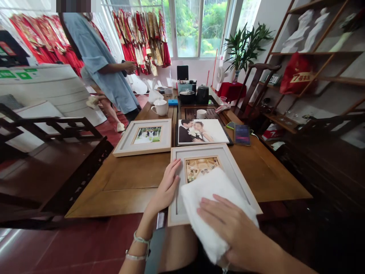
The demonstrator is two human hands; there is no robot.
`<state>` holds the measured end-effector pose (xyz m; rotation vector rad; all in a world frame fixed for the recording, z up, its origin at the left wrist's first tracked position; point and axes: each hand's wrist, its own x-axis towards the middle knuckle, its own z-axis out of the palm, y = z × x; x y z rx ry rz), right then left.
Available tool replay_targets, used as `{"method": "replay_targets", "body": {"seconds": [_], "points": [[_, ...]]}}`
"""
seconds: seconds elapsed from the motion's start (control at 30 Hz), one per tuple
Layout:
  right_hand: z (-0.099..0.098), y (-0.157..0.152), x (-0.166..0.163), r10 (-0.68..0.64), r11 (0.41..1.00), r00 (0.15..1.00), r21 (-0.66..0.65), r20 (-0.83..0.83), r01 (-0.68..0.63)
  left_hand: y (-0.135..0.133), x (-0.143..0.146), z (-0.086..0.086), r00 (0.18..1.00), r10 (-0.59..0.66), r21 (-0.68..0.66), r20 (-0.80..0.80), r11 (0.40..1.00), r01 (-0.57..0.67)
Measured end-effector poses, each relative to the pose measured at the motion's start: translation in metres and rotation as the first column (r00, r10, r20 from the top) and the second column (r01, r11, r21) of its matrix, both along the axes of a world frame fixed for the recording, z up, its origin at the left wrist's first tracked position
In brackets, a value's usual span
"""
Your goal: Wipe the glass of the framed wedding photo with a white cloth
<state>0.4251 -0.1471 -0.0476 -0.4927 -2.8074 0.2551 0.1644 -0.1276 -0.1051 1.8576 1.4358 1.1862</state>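
Note:
A light-wood picture frame (172,207) with a grey-white mat and a small photo lies slightly askew at the table's near edge, partly overhanging it. Along its left side rests my left hand (167,186), fingers stretched out flat against the rim. My right hand (228,219) presses a folded white cloth (212,186) onto the glass, with its fingers spread over the cloth and its thumb hidden. The cloth covers the frame's lower right part and hangs past its near edge. Beyond my left hand lies a second wooden picture frame (122,146) with an outdoor photo.
A large wedding print (216,131) lies behind the near frame, beside a phone (242,135). Farther back on the table (128,182) stand a white mug (160,107), a small cup (201,113) and a black pot (187,97). A person in a blue shirt (97,57) stands at the left.

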Motion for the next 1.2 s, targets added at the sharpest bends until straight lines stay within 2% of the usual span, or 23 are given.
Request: {"method": "replay_targets", "body": {"seconds": [0.1,0.2,0.27,0.37,0.47,0.67,0.77,0.87,0.97,1.1,1.2], "points": [[0.009,0.035,0.027,-0.191,0.981,0.978,-0.016,0.085,0.193,0.000,0.000,0.002,1.000,-0.010,-0.010,-0.005,1.000,0.009],[0.008,0.083,0.038,-0.265,0.964,0.961,0.042,0.074,0.262,0.000,-0.001,0.004,1.000,-0.028,-0.009,-0.009,1.000,0.028],[0.004,0.111,0.033,-0.297,0.953,0.955,0.066,0.009,0.296,0.000,-0.001,0.005,0.999,-0.031,-0.004,-0.011,0.999,0.031],[0.002,0.133,0.010,-0.303,0.952,0.947,0.012,-0.103,0.306,-0.001,-0.001,0.008,0.999,-0.037,0.007,0.002,0.999,0.037],[0.009,0.138,-0.022,-0.245,0.970,0.958,-0.043,-0.146,0.241,-0.001,0.000,0.009,0.999,-0.042,0.029,0.008,0.999,0.041],[0.024,0.138,-0.088,0.018,0.998,0.996,-0.063,-0.088,-0.024,0.000,0.001,0.007,1.000,-0.028,0.061,-0.007,0.998,0.028],[0.023,0.134,-0.103,0.050,0.996,0.998,-0.078,-0.047,-0.054,0.001,0.001,0.007,1.000,-0.023,0.054,-0.012,0.998,0.024],[0.020,0.131,-0.093,-0.021,0.997,1.000,-0.075,0.013,0.022,0.001,0.001,0.007,0.999,-0.038,0.069,-0.007,0.997,0.038],[0.018,0.129,-0.062,-0.160,0.986,0.984,-0.040,0.078,0.163,0.001,0.001,0.008,0.999,-0.051,0.066,-0.004,0.997,0.051],[0.016,0.128,-0.018,-0.381,0.925,0.916,0.054,0.123,0.377,-0.001,0.001,0.007,0.999,-0.042,0.049,0.010,0.998,0.041],[0.011,0.122,-0.009,-0.454,0.889,0.883,0.128,0.116,0.440,-0.002,0.002,0.006,1.000,-0.020,0.047,0.015,0.999,0.020]]}}
